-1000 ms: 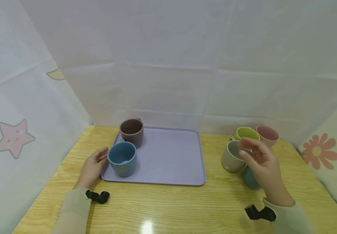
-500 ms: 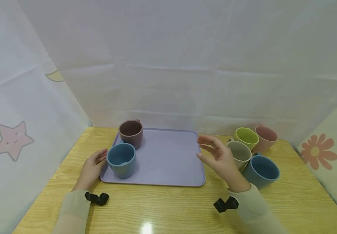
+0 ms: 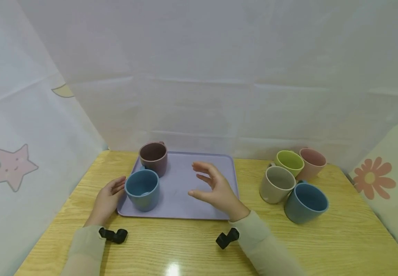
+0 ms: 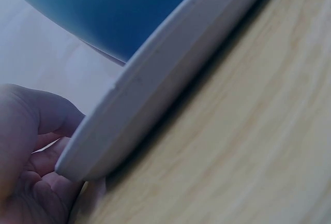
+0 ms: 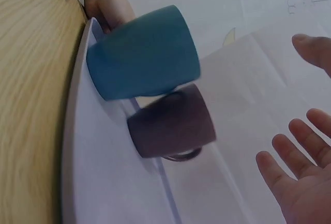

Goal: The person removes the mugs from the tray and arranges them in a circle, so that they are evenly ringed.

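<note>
My right hand [image 3: 216, 189] hovers over the lavender tray [image 3: 199, 207], thumb and fingers spread apart with nothing between them. My left hand [image 3: 107, 201] rests against the tray's left rim, beside a blue mug [image 3: 143, 193]; in the left wrist view its fingers [image 4: 57, 113] meet the rim near a corner, their tips partly hidden. Behind the blue mug on the tray stands a brown-purple mug [image 3: 155, 163], its handle facing back. The right wrist view shows both mugs upright on the tray, the blue one [image 5: 147, 53] close to the brown-purple one [image 5: 173, 123].
Right of the tray, a group of mugs stands on the wooden table [image 3: 185, 245]: a grey-beige mug [image 3: 271, 189], a green mug [image 3: 290, 163], a pink mug [image 3: 311, 166] and a second blue mug [image 3: 300, 209]. A white sheet [image 3: 199, 96] hangs behind the table.
My right hand has moved left from above the mug group to over the tray, its fingers spreading wider. The left hand and the mugs have stayed in place.
</note>
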Tool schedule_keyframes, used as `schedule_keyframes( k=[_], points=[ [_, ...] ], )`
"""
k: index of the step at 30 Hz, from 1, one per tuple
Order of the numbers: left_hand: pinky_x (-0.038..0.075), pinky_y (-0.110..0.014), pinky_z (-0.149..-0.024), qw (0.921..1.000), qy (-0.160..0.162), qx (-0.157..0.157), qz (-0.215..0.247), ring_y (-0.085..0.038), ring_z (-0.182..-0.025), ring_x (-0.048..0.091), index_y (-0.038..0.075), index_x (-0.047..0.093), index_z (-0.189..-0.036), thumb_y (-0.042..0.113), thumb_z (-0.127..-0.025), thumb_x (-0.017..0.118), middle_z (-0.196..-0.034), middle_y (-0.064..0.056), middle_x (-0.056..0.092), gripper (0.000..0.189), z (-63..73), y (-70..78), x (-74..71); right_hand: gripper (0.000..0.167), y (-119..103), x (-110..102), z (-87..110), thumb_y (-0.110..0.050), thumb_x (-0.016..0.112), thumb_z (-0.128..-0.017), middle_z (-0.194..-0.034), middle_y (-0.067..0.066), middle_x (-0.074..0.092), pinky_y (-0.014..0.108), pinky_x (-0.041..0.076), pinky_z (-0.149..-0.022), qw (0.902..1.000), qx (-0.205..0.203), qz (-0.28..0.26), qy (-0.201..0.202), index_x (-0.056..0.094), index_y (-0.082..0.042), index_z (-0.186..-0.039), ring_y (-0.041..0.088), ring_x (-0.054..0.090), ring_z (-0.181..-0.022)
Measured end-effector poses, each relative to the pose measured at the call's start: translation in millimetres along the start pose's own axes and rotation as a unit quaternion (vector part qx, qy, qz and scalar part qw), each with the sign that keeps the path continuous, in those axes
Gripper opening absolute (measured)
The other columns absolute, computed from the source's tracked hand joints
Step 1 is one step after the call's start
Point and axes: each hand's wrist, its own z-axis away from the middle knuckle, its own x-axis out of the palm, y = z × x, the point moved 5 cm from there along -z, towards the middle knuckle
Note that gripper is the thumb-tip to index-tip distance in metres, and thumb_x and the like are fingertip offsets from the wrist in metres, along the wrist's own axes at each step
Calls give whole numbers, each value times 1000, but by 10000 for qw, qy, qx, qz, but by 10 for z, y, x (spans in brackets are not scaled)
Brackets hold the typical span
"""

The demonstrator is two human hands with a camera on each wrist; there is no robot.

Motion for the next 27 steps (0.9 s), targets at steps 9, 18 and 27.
schedule_keyframes(
  k=[9, 18, 27],
  points=[
    [45, -7, -93, 10000, 10, 13, 34, -33, -135, 50, 0, 39, -154, 11, -107, 49, -149, -22, 50, 49, 9, -2, -6, 79, 239, 391, -222, 1, 82, -82, -150, 6, 47, 41, 40, -115, 9972, 526, -513, -164, 44, -12, -150, 28, 42, -141],
    [43, -4, -91, 10000, -9, 53, 74, -32, -135, 50, 0, 39, -154, 11, -108, 48, -150, -21, 49, 49, -7, -40, -2, 87, 345, 644, -423, -3, 87, -79, -152, 13, 46, 40, 37, -117, 9948, 793, -536, -356, 40, -7, -153, 23, 42, -141],
    [42, -3, -89, 9999, 15, 109, 17, -32, -133, 51, 0, 40, -153, 11, -107, 49, -149, -21, 50, 48, -23, -47, 1, 89, 362, 822, -591, -11, 89, -78, -152, 10, 48, 33, 37, -117, 9924, 1067, -219, -571, 41, -12, -153, 12, 47, -137]
  ],
)
